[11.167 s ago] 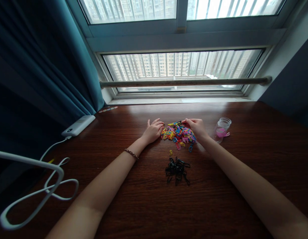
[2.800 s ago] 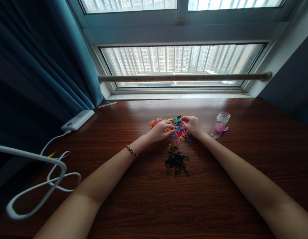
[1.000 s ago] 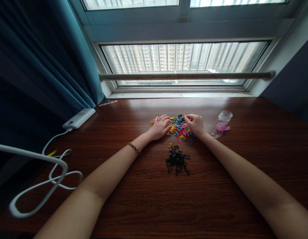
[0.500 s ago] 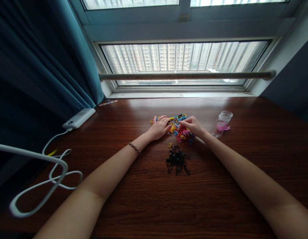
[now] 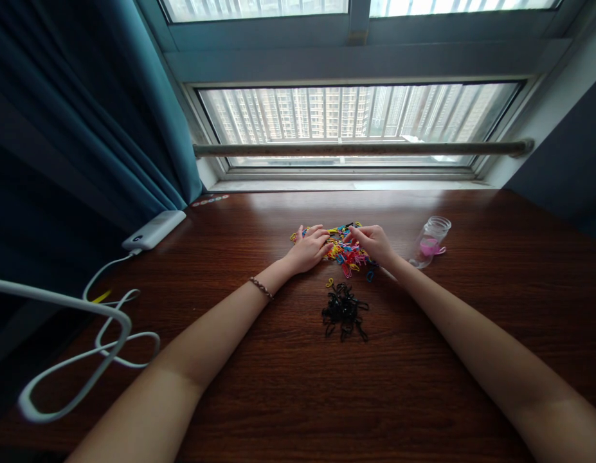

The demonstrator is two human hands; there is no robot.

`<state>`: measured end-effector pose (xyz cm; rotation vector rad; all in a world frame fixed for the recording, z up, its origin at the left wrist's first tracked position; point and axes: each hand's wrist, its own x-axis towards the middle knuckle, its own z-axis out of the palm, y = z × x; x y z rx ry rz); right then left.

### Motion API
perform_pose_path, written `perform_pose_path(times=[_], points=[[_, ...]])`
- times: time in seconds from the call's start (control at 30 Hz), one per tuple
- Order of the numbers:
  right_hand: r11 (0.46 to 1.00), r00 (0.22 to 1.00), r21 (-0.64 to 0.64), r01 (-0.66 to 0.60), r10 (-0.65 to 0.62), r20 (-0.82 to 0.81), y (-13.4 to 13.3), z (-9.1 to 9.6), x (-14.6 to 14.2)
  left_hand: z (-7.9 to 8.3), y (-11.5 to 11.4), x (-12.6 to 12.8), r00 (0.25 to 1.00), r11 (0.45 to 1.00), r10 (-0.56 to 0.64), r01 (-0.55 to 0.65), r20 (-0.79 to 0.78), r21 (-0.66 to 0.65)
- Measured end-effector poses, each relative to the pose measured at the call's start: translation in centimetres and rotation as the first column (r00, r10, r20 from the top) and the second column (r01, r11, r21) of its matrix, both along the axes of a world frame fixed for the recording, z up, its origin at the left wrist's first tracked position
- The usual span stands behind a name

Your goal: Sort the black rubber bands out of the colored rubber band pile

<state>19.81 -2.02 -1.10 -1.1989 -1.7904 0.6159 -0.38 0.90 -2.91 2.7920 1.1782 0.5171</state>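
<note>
A loose heap of small coloured rubber bands [image 5: 348, 255] lies on the brown wooden table, in yellow, red, pink and blue. My left hand [image 5: 307, 249] rests flat on the heap's left side with its fingers spread. At the right side of the heap, my right hand [image 5: 372, 242] has thumb and forefinger drawn together over the bands. Whatever is between those fingertips is too small to make out. Closer to me sits a separate pile of black rubber bands [image 5: 343, 310], with one yellow band [image 5: 330, 282] just above it.
A clear open jar [image 5: 427, 243] with a pink piece on it lies tilted right of my right hand. On the left are a white power bank [image 5: 153, 230] and its looped white cable [image 5: 119, 315]. A blue curtain [image 5: 148, 116] hangs beside the window.
My right hand has shifted slightly, its fingertips now a little farther back over the coloured heap. The left hand stays in place, and the black pile looks the same.
</note>
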Motion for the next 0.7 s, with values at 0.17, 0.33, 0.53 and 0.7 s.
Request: perform_pose_path(times=[0.17, 0.33, 0.53, 0.7], points=[[0.968, 0.946, 0.242, -0.058, -0.024, 0.324, 1.0, -1.3, 0.3, 0.2, -0.2, 0.0, 0.999, 0.999, -0.038, 0.039, -0.008, 0.011], [0.982, 0.771, 0.181, -0.051, -0.076, 0.633, 0.3, -1.8, -0.2, 0.3, -0.3, 0.1, 0.998, 0.998, -0.055, 0.055, -0.01, 0.033], [0.988, 0.722, 0.157, -0.006, -0.104, 0.684, 0.1, -1.7, -0.4, 0.4, -0.2, 0.0, 0.999, 0.998, -0.039, 0.039, 0.006, 0.042], [0.982, 0.759, 0.186, 0.011, -0.129, 0.639, 0.3, -1.6, -0.2, 1.0, 0.0, -0.2, 0.962, 0.997, -0.047, 0.03, 0.268, 0.065]])
